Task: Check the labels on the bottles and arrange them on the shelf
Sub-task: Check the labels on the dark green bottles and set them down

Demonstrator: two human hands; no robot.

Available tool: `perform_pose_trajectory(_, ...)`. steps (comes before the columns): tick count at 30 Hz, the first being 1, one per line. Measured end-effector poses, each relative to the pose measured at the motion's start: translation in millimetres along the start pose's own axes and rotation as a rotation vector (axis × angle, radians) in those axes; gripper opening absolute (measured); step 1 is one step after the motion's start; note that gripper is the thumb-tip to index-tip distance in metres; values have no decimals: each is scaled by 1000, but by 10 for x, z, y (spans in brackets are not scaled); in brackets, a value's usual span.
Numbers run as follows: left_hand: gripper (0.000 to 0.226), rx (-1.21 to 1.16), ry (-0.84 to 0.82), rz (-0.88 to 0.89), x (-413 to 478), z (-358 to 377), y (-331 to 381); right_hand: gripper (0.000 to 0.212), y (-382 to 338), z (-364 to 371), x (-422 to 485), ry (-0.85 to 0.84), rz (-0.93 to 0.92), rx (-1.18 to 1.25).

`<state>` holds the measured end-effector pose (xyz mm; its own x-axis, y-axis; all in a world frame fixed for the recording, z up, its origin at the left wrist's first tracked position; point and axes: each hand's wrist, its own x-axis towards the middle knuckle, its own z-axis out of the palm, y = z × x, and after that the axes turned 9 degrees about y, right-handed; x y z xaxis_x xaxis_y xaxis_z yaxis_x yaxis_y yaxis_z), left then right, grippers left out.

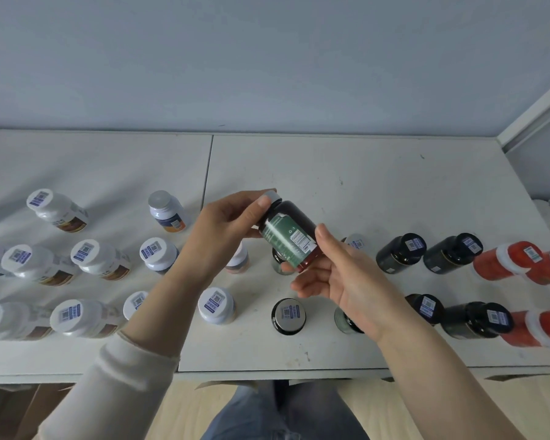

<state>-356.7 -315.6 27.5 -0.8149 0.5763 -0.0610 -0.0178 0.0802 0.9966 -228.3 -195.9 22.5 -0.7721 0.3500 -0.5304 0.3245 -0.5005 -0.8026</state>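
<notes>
We take this for a stockroom or packing room rather than a home. We see a long white worktop (pixel 378 192) made of two plain panels butted at a seam (pixel 207 173), set against a bare bluish-grey wall (pixel 267 58). Across it stand many supplement-style bottles sorted by kind: white bottles (pixel 58 211) to the left, dark bottles (pixel 400 252) further right, red bottles (pixel 502 262) at the far right. Nearly every cap carries a printed code sticker (pixel 216 300), as stock does. Below the worktop's left end we make out brown cardboard (pixel 19 408), beside a pale wood-look floor (pixel 185 408)
</notes>
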Motion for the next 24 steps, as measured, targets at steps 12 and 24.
perform_pose_trajectory(12,26,17,-126,215,-242,-256,180,62,194,102,-204,-153,9,289)
perform_pose_trajectory(24,39,108,-115,272,-519,-369,215,73,340,261,-346,-184,-54,284)
